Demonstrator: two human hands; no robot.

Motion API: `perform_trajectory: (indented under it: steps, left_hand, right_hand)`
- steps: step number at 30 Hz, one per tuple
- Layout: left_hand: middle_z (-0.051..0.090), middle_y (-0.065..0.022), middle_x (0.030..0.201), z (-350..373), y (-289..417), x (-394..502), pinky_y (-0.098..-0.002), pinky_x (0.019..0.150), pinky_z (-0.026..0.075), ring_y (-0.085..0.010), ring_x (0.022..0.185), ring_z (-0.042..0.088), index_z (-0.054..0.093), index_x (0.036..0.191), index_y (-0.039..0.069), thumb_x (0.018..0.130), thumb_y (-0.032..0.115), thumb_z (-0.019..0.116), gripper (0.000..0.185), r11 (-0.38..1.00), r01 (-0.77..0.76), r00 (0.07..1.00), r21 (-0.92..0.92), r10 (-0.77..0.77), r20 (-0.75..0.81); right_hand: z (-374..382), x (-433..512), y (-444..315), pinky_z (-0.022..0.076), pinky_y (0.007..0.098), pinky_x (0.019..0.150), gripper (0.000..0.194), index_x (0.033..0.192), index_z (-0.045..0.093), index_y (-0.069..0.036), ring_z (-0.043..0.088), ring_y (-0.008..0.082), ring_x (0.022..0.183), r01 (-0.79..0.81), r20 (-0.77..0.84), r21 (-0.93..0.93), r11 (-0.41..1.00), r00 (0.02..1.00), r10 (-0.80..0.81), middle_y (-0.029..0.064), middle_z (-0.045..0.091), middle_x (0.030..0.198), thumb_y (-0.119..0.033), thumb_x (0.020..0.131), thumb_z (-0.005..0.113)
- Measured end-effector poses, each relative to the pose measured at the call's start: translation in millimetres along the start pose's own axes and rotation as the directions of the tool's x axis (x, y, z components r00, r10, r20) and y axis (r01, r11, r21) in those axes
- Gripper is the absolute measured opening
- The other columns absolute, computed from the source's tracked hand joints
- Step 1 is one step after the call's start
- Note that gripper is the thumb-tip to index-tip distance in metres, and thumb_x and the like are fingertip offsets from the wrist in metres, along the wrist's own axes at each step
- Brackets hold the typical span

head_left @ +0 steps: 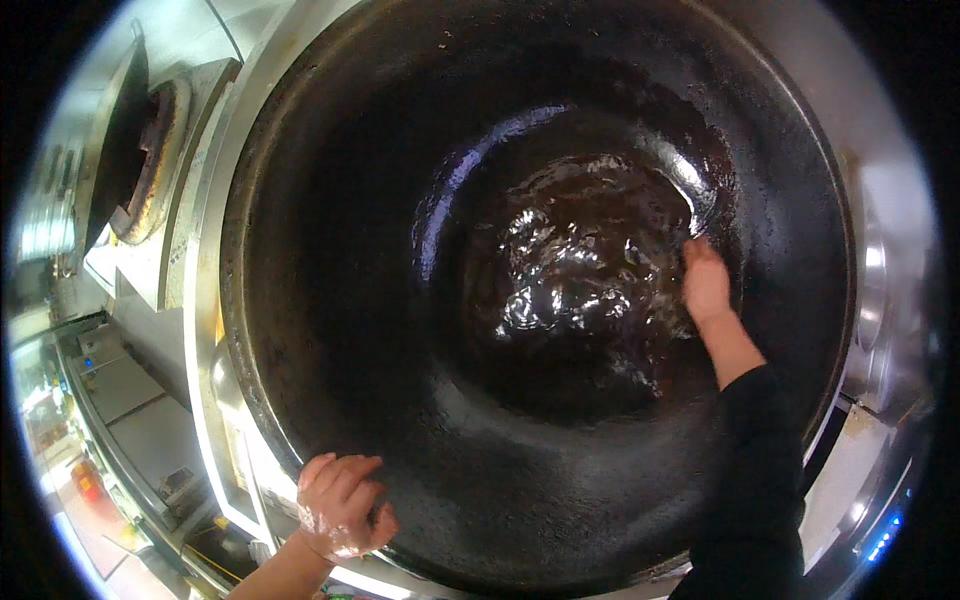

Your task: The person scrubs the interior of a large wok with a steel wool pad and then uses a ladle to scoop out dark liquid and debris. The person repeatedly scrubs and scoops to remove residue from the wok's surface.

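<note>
A very large dark wok point(360, 330) fills the middle of the view. Water point(577, 255) lies in its bottom, rippling and throwing back bright glints. Inside the wok, my right hand point(706, 281) is at the right edge of the water, its fingers pointing away from me. Those fingers look curled and partly hidden, so whether something is under or in them cannot be made out. My left hand point(345, 506), wet and shiny, is over the near-left part of the wok's rim. Its fingers are bent and apart, with nothing seen in them.
At the far left, a smaller wok point(116, 142) stands tilted by a burner ring point(161, 161) on a stove. A rounded metal utensil point(225, 379) is close outside the big wok's left rim. White-fronted cabinets point(150, 442) are at lower left. A light panel point(847, 457) is at right.
</note>
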State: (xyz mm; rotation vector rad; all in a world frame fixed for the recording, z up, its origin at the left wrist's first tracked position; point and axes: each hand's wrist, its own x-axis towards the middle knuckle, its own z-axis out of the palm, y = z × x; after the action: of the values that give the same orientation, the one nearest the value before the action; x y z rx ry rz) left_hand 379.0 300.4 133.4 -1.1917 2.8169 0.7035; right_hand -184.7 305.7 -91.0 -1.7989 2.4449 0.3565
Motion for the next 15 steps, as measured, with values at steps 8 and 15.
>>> perform_trajectory:
  steps: [8,15]
  left_hand:
    - [0.074,-0.0135,0.099,-1,1,3,-0.0456,0.089,0.050,-0.0267,0.092,0.070,0.070,0.072,0.006,0.063,0.022,0.070,0.017,1.000,0.009,1.000,0.007,-0.009,-0.002]
    - [0.073,-0.0134,0.098,-1,2,3,-0.0461,0.090,0.049,-0.0264,0.092,0.070,0.071,0.073,0.006,0.063,0.020,0.069,0.017,1.000,0.014,1.000,0.007,-0.014,-0.001]
  right_hand:
    - [13,53,-89,0.0393,0.0466,0.111,0.041,0.127,0.058,0.000,0.050,0.0403,0.126,0.240,-0.173,-0.096,0.966,0.952,-0.254,0.0237,0.051,0.137,-0.016,0.090,0.060]
    - [-102,168,-21,0.0347,0.0418,0.116,0.050,0.137,0.052,0.000,0.042,0.0319,0.138,0.251,-0.521,-0.506,0.825,0.674,-0.524,0.0137,0.044,0.151,-0.008,0.088,0.051]
